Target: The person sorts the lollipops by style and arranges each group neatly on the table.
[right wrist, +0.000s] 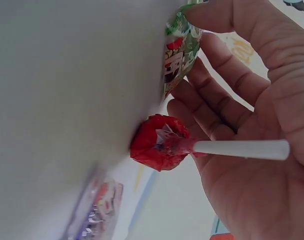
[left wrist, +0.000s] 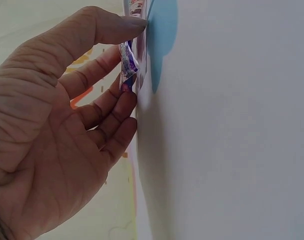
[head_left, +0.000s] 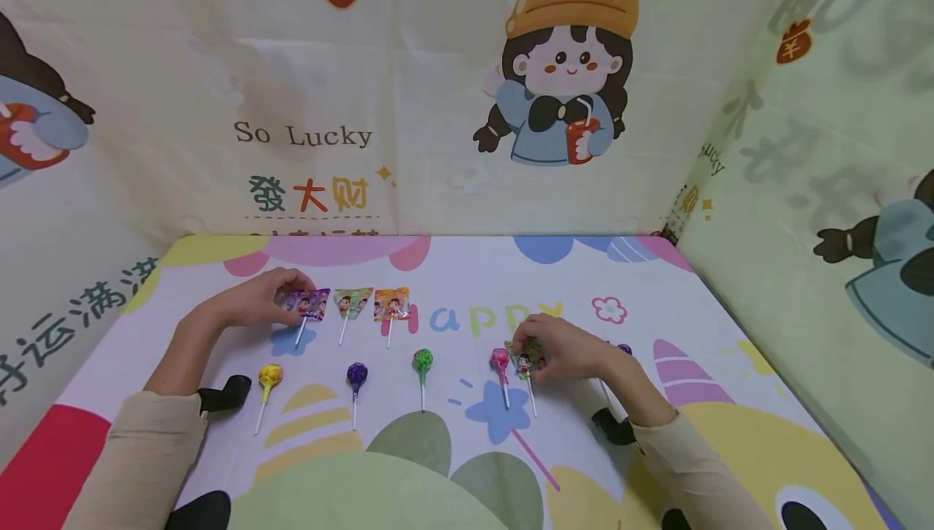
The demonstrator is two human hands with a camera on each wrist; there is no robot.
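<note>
At the back left of the table, my left hand [head_left: 255, 303] pinches the wrapper of a purple lollipop [head_left: 314, 304]. The left wrist view shows the thumb on the near side of the shiny purple wrapper [left wrist: 127, 60], with fingers behind it. My right hand [head_left: 565, 349] holds a green-wrapped lollipop [head_left: 525, 361] by its wrapper between thumb and fingers. Just left of it lies a pink lollipop [head_left: 499, 359]. Beneath the right palm is a red lollipop [right wrist: 157, 142] with a white stick; its head is hidden in the head view.
Beside my left hand lie a green-wrapped lollipop [head_left: 353, 301] and an orange-wrapped one [head_left: 392, 304]. In front are yellow [head_left: 270, 376], dark purple [head_left: 357, 376] and green [head_left: 422, 361] lollipops. Another wrapped lollipop [right wrist: 102, 210] lies right of my right hand. Printed cloth walls [head_left: 430, 44] enclose the table.
</note>
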